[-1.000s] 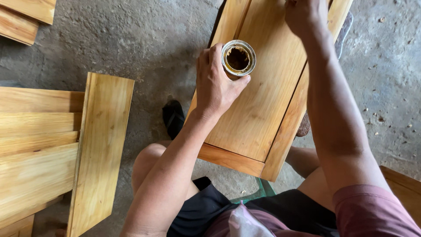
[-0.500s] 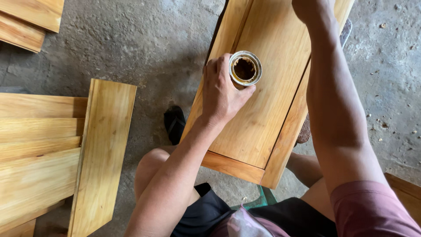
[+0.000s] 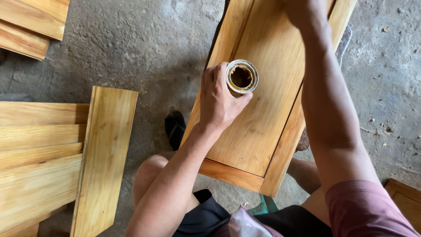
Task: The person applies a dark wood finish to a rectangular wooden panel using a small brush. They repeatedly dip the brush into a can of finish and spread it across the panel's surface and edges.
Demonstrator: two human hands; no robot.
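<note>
A small round metal tin (image 3: 241, 77) of dark brown stuff is held snug in the left hand (image 3: 219, 102), right over the framed yellow wooden panel (image 3: 263, 118). The right hand (image 3: 302, 11) is up at the panel's far end, mostly cut off, so its grip can't be told.

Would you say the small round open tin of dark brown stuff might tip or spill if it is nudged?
The small round open tin looks lidless, so tilting probably spills it. Its rigid metal rim suggests stiffness. The left hand wraps its side on the sloping wooden panel, so unheld it may slide.
</note>
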